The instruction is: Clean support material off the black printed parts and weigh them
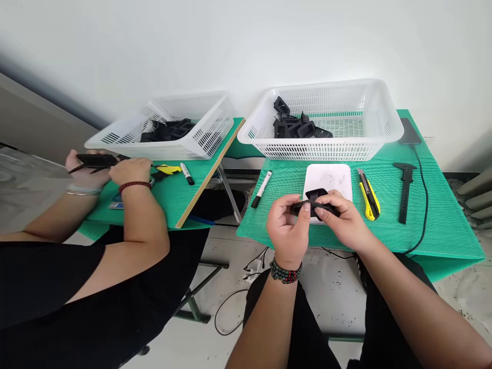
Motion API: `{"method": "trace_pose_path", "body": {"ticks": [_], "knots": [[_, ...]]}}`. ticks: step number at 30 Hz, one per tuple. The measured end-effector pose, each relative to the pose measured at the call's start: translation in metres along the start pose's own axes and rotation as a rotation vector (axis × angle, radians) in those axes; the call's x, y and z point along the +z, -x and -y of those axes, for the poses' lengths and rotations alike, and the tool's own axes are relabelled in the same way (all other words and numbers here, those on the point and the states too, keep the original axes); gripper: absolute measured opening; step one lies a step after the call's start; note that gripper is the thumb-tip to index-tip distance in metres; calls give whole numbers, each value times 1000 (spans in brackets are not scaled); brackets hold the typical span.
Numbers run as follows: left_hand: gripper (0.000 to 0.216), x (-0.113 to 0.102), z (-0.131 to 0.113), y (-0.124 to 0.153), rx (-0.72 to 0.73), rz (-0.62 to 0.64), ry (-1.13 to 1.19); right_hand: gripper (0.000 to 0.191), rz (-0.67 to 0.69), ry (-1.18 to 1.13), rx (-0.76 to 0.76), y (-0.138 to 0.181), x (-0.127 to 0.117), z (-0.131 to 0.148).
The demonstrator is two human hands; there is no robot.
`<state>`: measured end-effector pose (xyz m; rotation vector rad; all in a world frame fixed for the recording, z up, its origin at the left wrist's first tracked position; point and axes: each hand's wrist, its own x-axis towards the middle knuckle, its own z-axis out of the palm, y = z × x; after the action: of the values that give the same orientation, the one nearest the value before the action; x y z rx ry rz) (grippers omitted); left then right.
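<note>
A black plastic part [317, 195] is held between both my hands, above the near side of a white tray [329, 177]. My left hand [289, 224] grips its left end, thumb pressed on top. On the right end, my right hand [342, 218] pinches it with thumb and fingers. My fingers cover much of the part, so its full shape is hidden. Small dark specks lie in the tray. A yellow utility knife [369, 195] rests just right of the tray, blade end away from me. To the left lies a white marker [262, 189] with a black cap.
Behind the tray stands a white basket [319, 151] with several black parts [294, 125]. A black caliper [405, 192] and a cable [426, 205] lie at right on the green table [453, 215]. At left, a co-worker's hands [130, 171] hold a black part beside another basket [161, 149].
</note>
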<state>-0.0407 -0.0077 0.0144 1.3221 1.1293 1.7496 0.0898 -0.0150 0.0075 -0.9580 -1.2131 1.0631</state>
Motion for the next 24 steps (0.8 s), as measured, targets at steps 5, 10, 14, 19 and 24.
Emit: {"method": "trace_pose_path", "body": {"ticks": [5, 10, 14, 19, 24], "knots": [[32, -5, 3, -11, -241, -49, 343, 14, 18, -5, 38, 1, 0, 0], [39, -10, 2, -18, -370, 9, 450, 12, 33, -64, 94, -2, -2, 3], [38, -11, 2, -21, -192, -39, 318, 22, 43, -132, 173, -4, -2, 7], [42, -17, 5, -26, -24, -166, 122, 36, 13, -304, 305, -3, -1, 11], [42, -15, 10, -23, -147, -131, 111, 33, -75, -453, 374, -6, -4, 8]]}}
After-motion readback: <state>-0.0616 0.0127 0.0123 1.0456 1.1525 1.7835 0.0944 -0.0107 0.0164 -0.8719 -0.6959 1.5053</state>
